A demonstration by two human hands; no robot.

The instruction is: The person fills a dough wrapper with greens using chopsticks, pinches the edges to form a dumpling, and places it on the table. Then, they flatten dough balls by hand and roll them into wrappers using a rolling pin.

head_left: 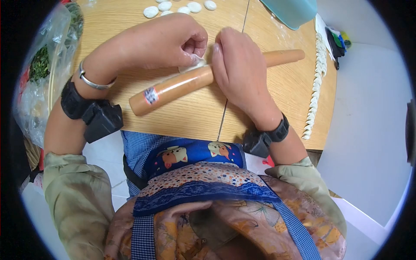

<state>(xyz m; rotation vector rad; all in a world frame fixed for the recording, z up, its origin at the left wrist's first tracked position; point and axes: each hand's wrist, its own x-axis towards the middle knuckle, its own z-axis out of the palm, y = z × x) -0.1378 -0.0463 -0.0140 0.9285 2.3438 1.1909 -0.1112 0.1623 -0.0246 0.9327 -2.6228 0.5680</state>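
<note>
A wooden rolling pin (182,85) lies slantwise on the table, a small printed label near its left end. My right hand (240,71) is closed over its middle, fingers wrapped round the wood. Just left of that, my left hand (173,41) pinches the edge of a white dough wrapper (192,66) between thumb and fingers. The wrapper's near edge meets the far side of the pin, and part of it is hidden by my left hand.
Several floured dough discs (195,7) lie at the far edge. A long row of folded dumplings (317,82) lines the right side of the wooden table (277,99). A teal basin (294,13) stands back right; plastic bags with greens (40,65) are at left.
</note>
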